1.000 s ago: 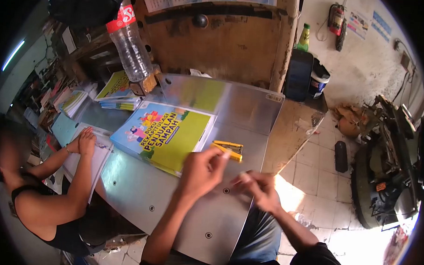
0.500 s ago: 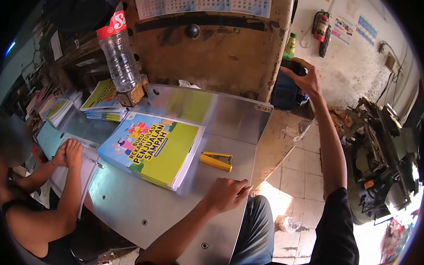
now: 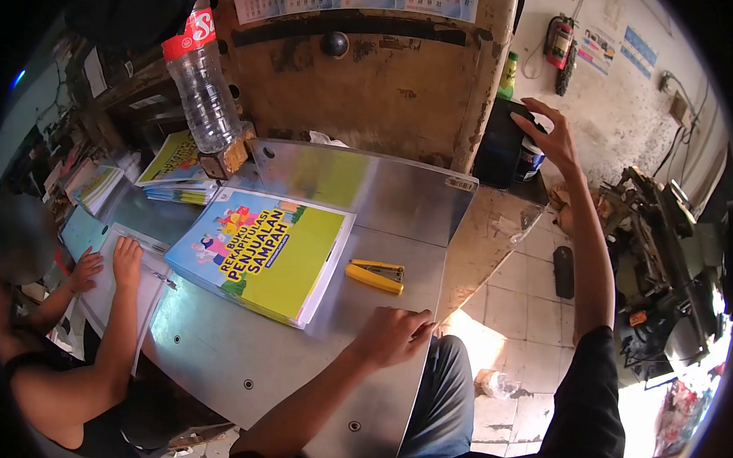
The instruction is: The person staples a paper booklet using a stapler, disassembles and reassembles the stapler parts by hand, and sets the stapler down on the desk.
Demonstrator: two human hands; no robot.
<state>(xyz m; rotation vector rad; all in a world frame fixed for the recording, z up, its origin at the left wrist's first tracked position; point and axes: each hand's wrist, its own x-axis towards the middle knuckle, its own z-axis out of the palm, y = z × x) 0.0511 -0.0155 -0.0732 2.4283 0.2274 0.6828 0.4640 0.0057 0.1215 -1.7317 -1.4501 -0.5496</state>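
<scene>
My left hand [image 3: 392, 337] rests closed at the right edge of the metal table [image 3: 297, 364]; whatever its curled fingers may hold is hidden. In front of it lies a yellow stapler [image 3: 374, 276]. Further left is a stack of booklets [image 3: 261, 253] with a blue and green cover reading "Buku Rekapitulasi Penjualan Sampah". My right hand [image 3: 554, 139] is stretched out to the far right, its fingers bent over the top of a dark box-like object [image 3: 498, 145]. A dark blue container with a white label [image 3: 529, 160] stands beside that object, partly under the hand.
A co-worker's hands [image 3: 125, 261] lie on papers [image 3: 138, 294] at the left. Behind stand a plastic bottle [image 3: 202, 94] on a wooden block and more booklets [image 3: 175, 166]. A green bottle [image 3: 509, 72] is by the wall, machinery [image 3: 672, 272] at the right.
My right hand has shifted slightly right and the dark object beneath it now looks more upright. The co-worker's hands have moved apart. My left hand stays put.
</scene>
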